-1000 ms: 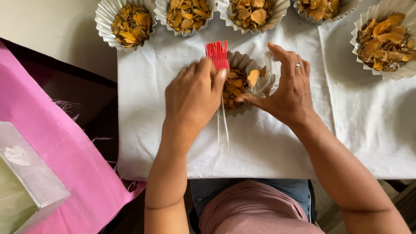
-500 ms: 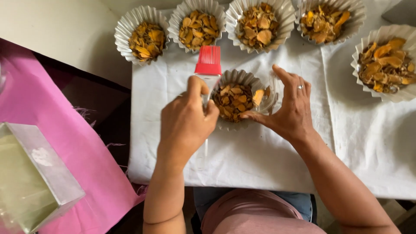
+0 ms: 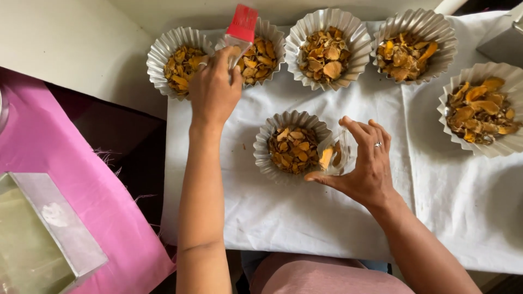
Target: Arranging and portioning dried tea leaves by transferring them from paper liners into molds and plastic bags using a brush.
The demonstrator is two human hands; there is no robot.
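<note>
My left hand (image 3: 213,90) is stretched toward the back and is shut on a brush with a red bristle head (image 3: 242,23), held over the second fluted foil cup (image 3: 262,50) in the far row. My right hand (image 3: 366,163) grips the right rim of a near foil cup (image 3: 289,148) filled with dried orange-brown slices. A small clear piece with a slice in it sits under the right fingers at that rim. A ring shows on one right finger.
Several more foil cups of dried slices stand on the white cloth (image 3: 305,218): far left (image 3: 180,61), middle (image 3: 327,46), right (image 3: 411,46) and far right (image 3: 482,109). A pink cloth (image 3: 81,179) and a grey tray (image 3: 43,239) lie at the left.
My left hand has carried the red brush away from the near cup toward the far row. My right hand stays on the near cup's rim.
</note>
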